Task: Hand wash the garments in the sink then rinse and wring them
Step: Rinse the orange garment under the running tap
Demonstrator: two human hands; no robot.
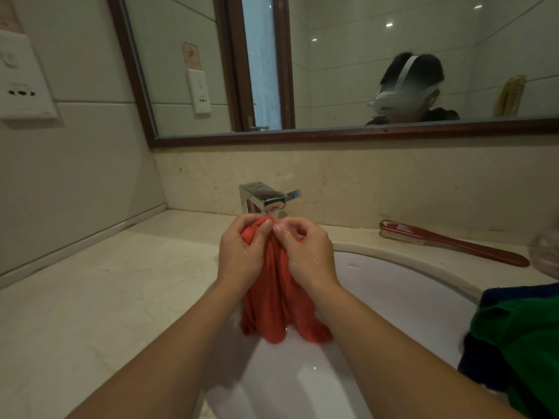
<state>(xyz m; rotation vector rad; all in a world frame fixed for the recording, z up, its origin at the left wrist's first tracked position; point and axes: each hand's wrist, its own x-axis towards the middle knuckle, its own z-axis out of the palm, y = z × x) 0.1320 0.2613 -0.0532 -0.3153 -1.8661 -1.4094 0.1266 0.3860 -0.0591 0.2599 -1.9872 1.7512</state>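
Two-handed grip: left hand (242, 255) and right hand (305, 252) each clutch bunched top of wet red garment (278, 306), hanging into white sink (393, 285) below faucet (263, 198) at 12 o'clock. Red brush (453, 241) lies on table (106, 282) at 2 o'clock; green garment (520, 343) heaped at 4 o'clock.

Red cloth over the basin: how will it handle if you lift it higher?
Probably floppy: the red cloth hangs in loose folds below the left hand and right hand. Likely heavy for its size and a bit slippery: droplets glisten on the hands and its lower folds.
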